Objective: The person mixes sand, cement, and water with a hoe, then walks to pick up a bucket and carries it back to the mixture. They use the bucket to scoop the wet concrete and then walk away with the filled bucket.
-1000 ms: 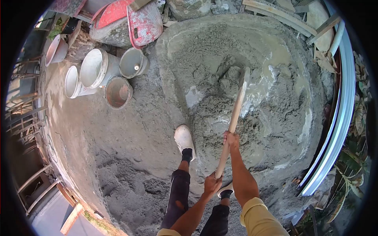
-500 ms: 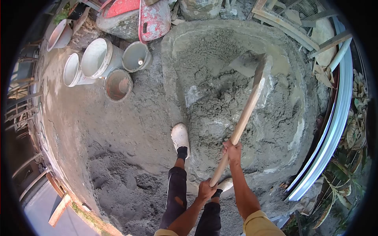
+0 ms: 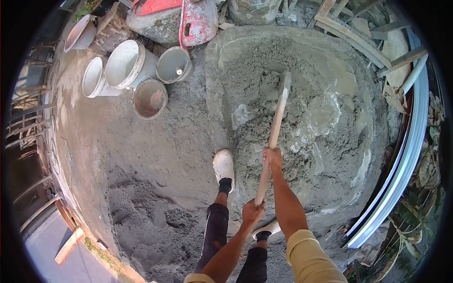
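Note:
Both hands grip the wooden handle of a hoe (image 3: 277,115). My left hand (image 3: 253,212) is wrapped round the handle's near end. Farther up the shaft, my right hand (image 3: 272,158) is closed round it. The far end of the hoe sits in wet grey concrete mix (image 3: 311,127), and its blade is mostly sunk or hidden there. The mix is lumpy, with whitish watery streaks, inside a low raised rim. My white shoe (image 3: 223,166) stands at the left edge of the mix; the other white shoe (image 3: 267,229) is below the handle's end.
Several buckets, among them a large white bucket (image 3: 125,63) and a brown-stained bucket (image 3: 150,98), stand at the upper left. A red scuffed plastic piece (image 3: 198,21) leans on rocks behind. Dark sandy material (image 3: 151,226) lies lower left. Corrugated metal sheets (image 3: 401,174) curve along the right.
The hoe's head has swung left and dropped into the mix; its blade showed above the surface before. Both hands have risen slightly in view, still on the handle.

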`<action>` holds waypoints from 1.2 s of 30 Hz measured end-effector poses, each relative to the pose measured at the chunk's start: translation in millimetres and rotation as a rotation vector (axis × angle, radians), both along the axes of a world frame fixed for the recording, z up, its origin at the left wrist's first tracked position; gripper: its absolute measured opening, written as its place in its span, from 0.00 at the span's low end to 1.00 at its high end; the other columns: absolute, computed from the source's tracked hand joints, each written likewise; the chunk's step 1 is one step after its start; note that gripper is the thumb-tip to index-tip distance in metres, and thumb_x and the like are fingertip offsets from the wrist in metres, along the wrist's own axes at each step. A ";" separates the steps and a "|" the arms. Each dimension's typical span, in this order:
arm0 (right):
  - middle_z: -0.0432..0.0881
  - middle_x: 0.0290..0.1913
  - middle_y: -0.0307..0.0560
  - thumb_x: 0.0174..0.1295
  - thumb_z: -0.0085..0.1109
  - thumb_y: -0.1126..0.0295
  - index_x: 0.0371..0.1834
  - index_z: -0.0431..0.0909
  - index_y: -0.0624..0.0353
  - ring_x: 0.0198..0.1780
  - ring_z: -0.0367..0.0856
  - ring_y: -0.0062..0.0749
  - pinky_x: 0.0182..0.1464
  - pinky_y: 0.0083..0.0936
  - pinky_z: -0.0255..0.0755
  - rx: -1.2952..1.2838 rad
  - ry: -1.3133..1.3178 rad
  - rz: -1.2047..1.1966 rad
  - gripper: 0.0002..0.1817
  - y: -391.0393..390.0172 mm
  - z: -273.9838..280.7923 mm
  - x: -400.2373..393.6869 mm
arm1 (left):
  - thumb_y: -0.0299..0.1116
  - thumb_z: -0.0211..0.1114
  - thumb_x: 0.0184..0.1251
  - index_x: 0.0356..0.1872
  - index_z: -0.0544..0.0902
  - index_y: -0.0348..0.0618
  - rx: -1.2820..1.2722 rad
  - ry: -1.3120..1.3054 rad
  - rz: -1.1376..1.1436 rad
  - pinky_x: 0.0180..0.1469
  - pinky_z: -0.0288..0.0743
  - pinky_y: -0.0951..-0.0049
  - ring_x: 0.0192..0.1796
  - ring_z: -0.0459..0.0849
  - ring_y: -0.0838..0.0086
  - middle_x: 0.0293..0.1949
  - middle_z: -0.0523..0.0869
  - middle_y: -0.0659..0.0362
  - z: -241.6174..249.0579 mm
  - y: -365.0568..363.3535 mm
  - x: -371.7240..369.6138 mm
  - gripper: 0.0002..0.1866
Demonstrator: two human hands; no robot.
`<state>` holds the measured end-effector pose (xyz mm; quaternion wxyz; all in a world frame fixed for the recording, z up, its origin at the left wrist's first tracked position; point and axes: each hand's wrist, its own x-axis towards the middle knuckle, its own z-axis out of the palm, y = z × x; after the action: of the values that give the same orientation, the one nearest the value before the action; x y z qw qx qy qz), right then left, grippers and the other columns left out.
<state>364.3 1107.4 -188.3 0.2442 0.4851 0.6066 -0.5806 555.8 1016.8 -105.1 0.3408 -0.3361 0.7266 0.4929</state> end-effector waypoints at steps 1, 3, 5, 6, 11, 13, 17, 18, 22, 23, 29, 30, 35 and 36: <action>0.70 0.15 0.41 0.51 0.55 0.74 0.19 0.72 0.64 0.12 0.67 0.26 0.15 0.26 0.64 0.001 -0.011 0.003 0.07 2.9 -8.2 23.7 | 0.43 0.65 0.61 0.28 0.83 0.37 -0.012 -0.012 -0.059 0.27 0.71 0.68 0.22 0.80 0.73 0.17 0.80 0.56 -1.1 -5.1 16.9 0.16; 0.70 0.15 0.41 0.52 0.54 0.74 0.19 0.72 0.64 0.13 0.68 0.26 0.15 0.26 0.64 -0.130 0.011 -0.141 0.07 12.6 -18.0 67.0 | 0.44 0.65 0.60 0.31 0.83 0.37 0.005 0.017 -0.068 0.30 0.74 0.65 0.26 0.83 0.64 0.19 0.82 0.52 4.8 -0.6 58.8 0.17; 0.69 0.14 0.39 0.53 0.54 0.74 0.20 0.72 0.62 0.13 0.67 0.25 0.15 0.25 0.64 -0.088 -0.036 -0.089 0.07 14.2 14.7 105.0 | 0.42 0.66 0.58 0.35 0.84 0.38 0.026 0.087 -0.035 0.33 0.77 0.62 0.31 0.85 0.55 0.23 0.84 0.47 20.1 7.1 100.7 0.16; 0.69 0.14 0.39 0.52 0.54 0.75 0.20 0.72 0.61 0.12 0.67 0.25 0.15 0.25 0.65 -0.095 -0.034 -0.090 0.06 15.9 21.7 123.4 | 0.39 0.66 0.58 0.36 0.84 0.38 0.037 0.119 -0.003 0.33 0.77 0.62 0.32 0.86 0.54 0.24 0.84 0.47 32.3 10.2 113.0 0.14; 0.68 0.14 0.38 0.49 0.57 0.78 0.20 0.70 0.59 0.12 0.67 0.24 0.14 0.25 0.65 -0.105 -0.040 -0.064 0.06 13.3 76.7 160.2 | 0.35 0.68 0.56 0.37 0.83 0.34 0.264 0.149 0.227 0.34 0.78 0.64 0.33 0.87 0.58 0.26 0.84 0.45 9.9 34.7 224.3 0.13; 0.67 0.14 0.37 0.48 0.58 0.79 0.21 0.69 0.58 0.12 0.67 0.23 0.14 0.24 0.64 -0.110 0.093 -0.027 0.07 11.1 101.8 137.4 | 0.35 0.68 0.55 0.35 0.82 0.34 0.165 0.213 0.140 0.33 0.78 0.64 0.33 0.87 0.57 0.25 0.83 0.44 29.1 34.3 179.8 0.13; 0.70 0.17 0.39 0.50 0.60 0.78 0.27 0.69 0.62 0.12 0.68 0.22 0.13 0.21 0.62 -0.103 0.340 0.059 0.07 -1.1 143.4 9.1 | 0.34 0.67 0.56 0.29 0.80 0.33 0.159 0.237 0.138 0.29 0.74 0.64 0.29 0.85 0.52 0.22 0.80 0.42 39.7 31.5 37.3 0.12; 0.70 0.18 0.39 0.51 0.59 0.77 0.29 0.70 0.63 0.13 0.68 0.21 0.14 0.21 0.62 -0.048 0.400 0.099 0.07 -10.2 152.3 -30.3 | 0.34 0.66 0.57 0.29 0.80 0.33 0.181 0.275 0.164 0.28 0.73 0.65 0.27 0.84 0.53 0.21 0.80 0.43 37.4 28.0 -3.8 0.12; 0.70 0.17 0.40 0.51 0.57 0.76 0.26 0.70 0.65 0.13 0.67 0.21 0.14 0.21 0.61 -0.060 0.544 0.171 0.06 -36.3 136.8 -143.1 | 0.34 0.64 0.60 0.29 0.80 0.34 0.168 0.355 0.204 0.26 0.71 0.65 0.20 0.80 0.64 0.18 0.79 0.46 39.5 1.1 -117.1 0.11; 0.70 0.17 0.40 0.51 0.57 0.76 0.26 0.70 0.65 0.13 0.67 0.21 0.14 0.21 0.61 -0.073 0.542 0.170 0.06 -41.0 123.3 -141.5 | 0.36 0.64 0.61 0.28 0.80 0.34 0.157 0.328 0.212 0.25 0.70 0.66 0.19 0.78 0.66 0.17 0.78 0.47 35.4 -3.0 -123.8 0.12; 0.71 0.14 0.42 0.50 0.57 0.74 0.18 0.72 0.65 0.13 0.68 0.25 0.16 0.24 0.66 0.011 -0.010 0.338 0.07 -55.2 7.7 -51.8 | 0.42 0.64 0.60 0.25 0.79 0.34 0.160 0.083 0.237 0.24 0.69 0.66 0.19 0.78 0.72 0.14 0.78 0.55 -6.8 -1.1 -34.2 0.18; 0.71 0.14 0.42 0.50 0.57 0.74 0.18 0.72 0.65 0.13 0.68 0.25 0.16 0.24 0.66 0.008 -0.021 0.348 0.07 -55.2 5.1 -41.7 | 0.42 0.64 0.59 0.25 0.79 0.34 0.143 0.021 0.253 0.25 0.70 0.66 0.20 0.79 0.72 0.15 0.78 0.55 -2.0 -2.3 -26.3 0.17; 0.70 0.15 0.40 0.51 0.57 0.74 0.23 0.72 0.63 0.14 0.68 0.24 0.16 0.24 0.66 -0.040 0.050 0.252 0.05 -37.8 12.7 -19.7 | 0.39 0.64 0.58 0.29 0.81 0.33 0.122 0.081 0.273 0.27 0.72 0.66 0.23 0.82 0.67 0.18 0.80 0.50 11.9 12.1 -7.4 0.15; 0.69 0.16 0.39 0.51 0.57 0.75 0.23 0.71 0.62 0.14 0.68 0.24 0.16 0.23 0.66 -0.071 0.047 0.225 0.05 -31.9 18.0 -9.0 | 0.38 0.65 0.58 0.30 0.81 0.33 0.110 0.111 0.278 0.28 0.72 0.66 0.24 0.83 0.65 0.19 0.81 0.49 14.1 21.2 5.1 0.14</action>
<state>355.4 1075.6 -170.3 0.3104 0.3913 0.6419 -0.5818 560.9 1038.0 -90.9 0.2468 -0.3864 0.6626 0.5922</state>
